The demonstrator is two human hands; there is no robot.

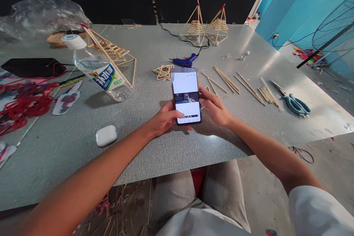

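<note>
two stick pyramids w/ red-bound tips stand at the back of the counter, looking fully built; a larger stick frame lies behind the bottle on the left, rungs in place, & a star-shaped stick piece looks joined too. unjoined: loose sticks to the right, btwn the smartphone & the scissors. glue gun lies just beyond the phone, in neither hand, so no joining at this pt; how much is left overall, can't tell. smartphone is held over the near-middle of the counter, screen lit & facing the person, a small pic mid-screen w/ white above & below. its long axis runs near-to-far, top end pointing away toward the glue gun, leaning a touch left; bottom end toward the person. whether it touches the counter, can't tell. left grip is closed round the lower left side, thumb over the screen's lower part; right grip has thumb & fingers pinching the right edge. earbud case sits near the left forearm.
</note>
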